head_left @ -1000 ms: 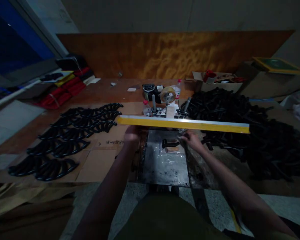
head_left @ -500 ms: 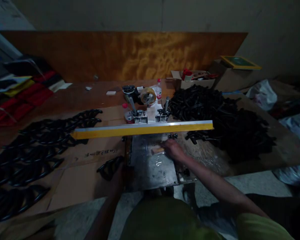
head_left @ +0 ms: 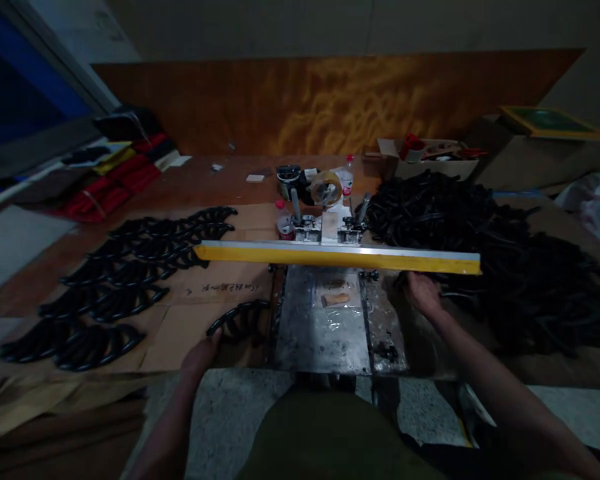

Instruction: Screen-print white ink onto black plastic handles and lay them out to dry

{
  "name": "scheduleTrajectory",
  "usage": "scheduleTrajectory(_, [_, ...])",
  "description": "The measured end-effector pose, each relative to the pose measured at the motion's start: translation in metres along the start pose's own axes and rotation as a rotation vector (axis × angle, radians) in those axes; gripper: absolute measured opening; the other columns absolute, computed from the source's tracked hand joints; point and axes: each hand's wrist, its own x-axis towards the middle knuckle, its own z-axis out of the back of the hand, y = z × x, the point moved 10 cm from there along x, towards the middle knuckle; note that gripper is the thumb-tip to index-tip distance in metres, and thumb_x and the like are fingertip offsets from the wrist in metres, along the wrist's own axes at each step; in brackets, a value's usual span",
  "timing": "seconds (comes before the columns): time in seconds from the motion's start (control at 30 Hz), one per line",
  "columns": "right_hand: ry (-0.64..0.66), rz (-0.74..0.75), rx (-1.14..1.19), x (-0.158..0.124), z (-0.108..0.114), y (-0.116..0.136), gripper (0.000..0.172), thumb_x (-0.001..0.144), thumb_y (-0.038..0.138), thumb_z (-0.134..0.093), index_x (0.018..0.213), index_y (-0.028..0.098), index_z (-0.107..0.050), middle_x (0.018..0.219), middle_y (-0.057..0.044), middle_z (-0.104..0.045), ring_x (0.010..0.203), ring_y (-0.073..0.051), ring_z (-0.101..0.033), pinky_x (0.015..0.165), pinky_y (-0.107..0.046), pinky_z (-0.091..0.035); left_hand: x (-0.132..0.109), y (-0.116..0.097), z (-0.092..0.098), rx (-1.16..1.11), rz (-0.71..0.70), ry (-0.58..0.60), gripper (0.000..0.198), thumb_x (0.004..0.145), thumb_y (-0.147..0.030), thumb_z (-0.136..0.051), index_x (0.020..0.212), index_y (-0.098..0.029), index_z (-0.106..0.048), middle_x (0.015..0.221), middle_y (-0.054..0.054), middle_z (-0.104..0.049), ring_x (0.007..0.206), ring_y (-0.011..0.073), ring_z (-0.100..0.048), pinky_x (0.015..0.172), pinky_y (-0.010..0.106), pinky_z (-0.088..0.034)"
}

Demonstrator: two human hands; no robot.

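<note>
On the cardboard at left, my left hand (head_left: 203,353) has its thumb and fingers closed on the end of a black curved handle, the leftmost of a short row of curved handles (head_left: 243,319). At the right, my right hand (head_left: 424,293) reaches the near edge of a heap of black handles (head_left: 440,207). Its fingers look closed round a dark handle there, partly hidden in shadow and by the bar. Between the hands lies a metal plate (head_left: 300,340) with a small tan block (head_left: 335,300) on clear film.
A yellow-edged bar (head_left: 340,257) crosses above the plate, in front of a clamp fixture (head_left: 330,230). Rows of curved handles (head_left: 115,297) lie at left. Behind are bottles (head_left: 347,179), a tape roll (head_left: 326,189) and an open carton (head_left: 433,167).
My right hand has moved right, from over the plate to the heap's edge. My left hand has shifted left along the short row of handles. The view has turned left.
</note>
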Motion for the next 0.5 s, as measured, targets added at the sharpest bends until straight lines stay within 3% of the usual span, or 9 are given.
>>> scheduleTrajectory(0.07, [-0.089,0.066,0.194,0.006,0.017,0.038,0.029,0.089,0.021,-0.052,0.116,0.012,-0.06,0.102,-0.016,-0.068,0.094,-0.027,-0.061,0.081,-0.035,-0.046,0.006,-0.007,0.017,-0.112,0.067,-0.045,0.045,0.086,-0.05,-0.038,0.085,-0.017,-0.069,0.079,0.016,-0.072,0.086,0.0329,-0.069,0.072,0.037,-0.05])
scheduleTrajectory(0.1, [-0.145,0.128,0.288,0.007,0.028,0.064,0.026,0.09,0.024,-0.054,0.113,0.014,-0.062,0.102,-0.015,-0.069,0.094,-0.027,-0.062,0.08,-0.035,-0.047,0.008,-0.021,0.029,-0.194,0.06,-0.084,0.045,0.086,-0.052,-0.038,0.08,-0.018,-0.067,0.078,0.014,-0.071,0.084,0.031,-0.068,0.072,0.036,-0.05])
scheduleTrajectory(0.2, [-0.291,0.413,0.487,0.0,0.06,0.154,0.016,0.09,0.028,-0.06,0.1,0.018,-0.066,0.099,-0.012,-0.069,0.097,-0.027,-0.061,0.084,-0.037,-0.049,0.007,-0.099,0.076,-0.528,-0.135,-0.216,0.042,0.085,-0.056,-0.041,0.073,-0.02,-0.059,0.07,0.006,-0.065,0.069,0.0211,-0.062,0.064,0.029,-0.047])
scheduleTrajectory(0.3, [-0.29,0.635,0.548,-0.015,0.069,0.219,0.013,0.09,0.018,-0.058,0.094,0.019,-0.07,0.099,-0.01,-0.07,0.096,-0.024,-0.06,0.085,-0.037,-0.049,-0.007,-0.179,0.117,-0.961,-0.297,-0.221,0.045,0.081,-0.063,-0.047,0.078,-0.02,-0.058,0.056,-0.002,-0.055,0.05,0.0134,-0.05,0.051,0.024,-0.042])
scheduleTrajectory(0.4, [-0.232,0.707,0.523,-0.025,0.061,0.243,0.022,0.088,0.01,-0.056,0.098,0.02,-0.072,0.103,-0.009,-0.072,0.099,-0.023,-0.061,0.088,-0.036,-0.049,-0.032,-0.233,0.158,-1.172,-0.42,-0.275,0.045,0.079,-0.063,-0.052,0.066,-0.019,-0.054,0.049,-0.003,-0.049,0.044,0.0107,-0.046,0.045,0.022,-0.039])
scheduleTrajectory(0.5, [-0.236,0.662,0.458,-0.032,0.053,0.246,0.026,0.089,0.011,-0.056,0.108,0.02,-0.072,0.108,-0.01,-0.073,0.104,-0.024,-0.062,0.093,-0.04,-0.048,-0.052,-0.254,0.183,-1.214,-0.478,-0.339,0.045,0.085,-0.059,-0.049,0.072,-0.018,-0.06,0.048,-0.003,-0.048,0.043,0.0105,-0.045,0.043,0.022,-0.039])
